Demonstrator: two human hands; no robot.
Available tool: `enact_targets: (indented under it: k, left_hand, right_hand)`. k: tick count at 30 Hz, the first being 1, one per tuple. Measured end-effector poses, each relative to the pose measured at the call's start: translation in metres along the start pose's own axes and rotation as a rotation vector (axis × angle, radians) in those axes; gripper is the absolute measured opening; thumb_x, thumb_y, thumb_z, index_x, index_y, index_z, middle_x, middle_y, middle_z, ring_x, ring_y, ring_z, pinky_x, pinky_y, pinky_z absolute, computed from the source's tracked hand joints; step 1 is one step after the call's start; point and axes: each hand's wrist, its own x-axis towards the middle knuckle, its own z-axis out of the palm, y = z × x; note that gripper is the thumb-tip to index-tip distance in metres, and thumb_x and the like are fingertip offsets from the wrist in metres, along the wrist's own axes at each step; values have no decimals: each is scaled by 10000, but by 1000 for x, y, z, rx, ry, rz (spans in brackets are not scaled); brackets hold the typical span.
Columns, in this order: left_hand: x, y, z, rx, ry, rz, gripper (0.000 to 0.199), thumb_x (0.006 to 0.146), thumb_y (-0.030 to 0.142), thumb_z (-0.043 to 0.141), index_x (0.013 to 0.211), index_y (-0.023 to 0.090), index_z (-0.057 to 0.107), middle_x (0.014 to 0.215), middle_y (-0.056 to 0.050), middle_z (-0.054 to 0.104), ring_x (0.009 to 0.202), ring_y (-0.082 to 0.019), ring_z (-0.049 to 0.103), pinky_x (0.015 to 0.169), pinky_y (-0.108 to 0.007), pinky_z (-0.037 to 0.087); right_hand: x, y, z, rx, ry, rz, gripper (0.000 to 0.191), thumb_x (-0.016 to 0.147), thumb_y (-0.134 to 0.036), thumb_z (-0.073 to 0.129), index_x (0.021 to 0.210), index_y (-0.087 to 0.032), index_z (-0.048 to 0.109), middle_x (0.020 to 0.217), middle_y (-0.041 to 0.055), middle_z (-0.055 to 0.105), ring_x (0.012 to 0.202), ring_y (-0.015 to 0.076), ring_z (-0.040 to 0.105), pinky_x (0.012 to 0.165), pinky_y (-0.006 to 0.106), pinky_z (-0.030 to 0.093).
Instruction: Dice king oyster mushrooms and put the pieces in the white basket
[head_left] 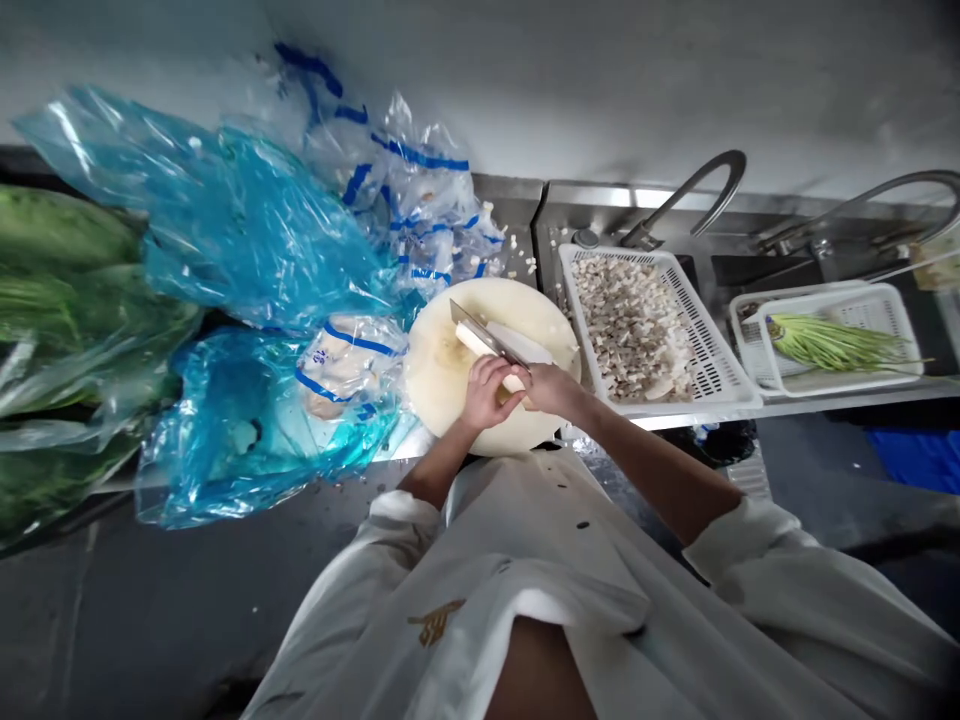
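A round, pale cutting board (pixel 435 400) lies in front of me. My right hand (pixel 547 388) is wrapped round the handle of a knife (pixel 491 335), whose blade points up and left across the board. Close beside it, my left hand (pixel 489 390) has its fingers bent together on a thick white piece (pixel 471 342), apparently a king oyster mushroom, along the blade. A second pale piece (pixel 521 343) lies flat on the far side of the knife. My fingers hide the near end of the white piece.
Right of the board, a white basket (pixel 720 385) holds chopped mushroom pieces. Farther right, another white basket (pixel 784 380) holds long green stalks, below curved taps (pixel 724 190). Blue plastic bags (pixel 277 240) and clear bags crowd the left, beside bagged leafy greens (pixel 60 300).
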Motion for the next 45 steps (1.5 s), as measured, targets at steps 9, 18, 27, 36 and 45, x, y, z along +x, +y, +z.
enact_targets:
  k: [9,18,27,36,45]
  left_hand:
    - [8,7,1,163,38,-58,291,1053,472,557,1026,228,715,1085,-97,717,1191,-286,631,1095,-551,474]
    - [-20,33,-7,225,-28,8,382,971,558,706,1194,248,703,1257,-125,676,1262,-316,614,1085,-550,515]
    - [0,0,-15,253,-25,-45,533,970,714,627,1163,221,688,1250,-141,642,1287,-324,577,1130,-562,474]
    - [-1,-3,-12,145,53,-54,456,992,647,643,1160,223,649,1254,-133,600,1298,-304,556,1156,-557,479]
    - [1,-2,-11,147,101,-1,444,997,611,640,1199,216,642,1253,-140,621,1269,-310,582,1152,-565,485]
  right_hand:
    - [-69,47,1,157,7,119,583,1140,-519,336,1171,-129,769,1072,230,784,1038,315,763,879,361,525]
    - [-57,51,2,278,19,-54,613,1150,-523,285,1090,-161,775,1078,176,805,1017,261,759,830,287,500]
    - [-55,57,-5,383,0,-92,467,1161,-459,297,1419,-171,559,1178,162,788,1019,264,761,791,272,458]
    - [-39,10,18,165,46,124,517,1147,-531,317,1437,-161,532,1202,186,782,1095,311,766,889,345,508]
    - [-44,-7,-36,180,112,51,550,1143,-551,282,1307,-141,611,1230,206,751,1109,307,750,903,356,541]
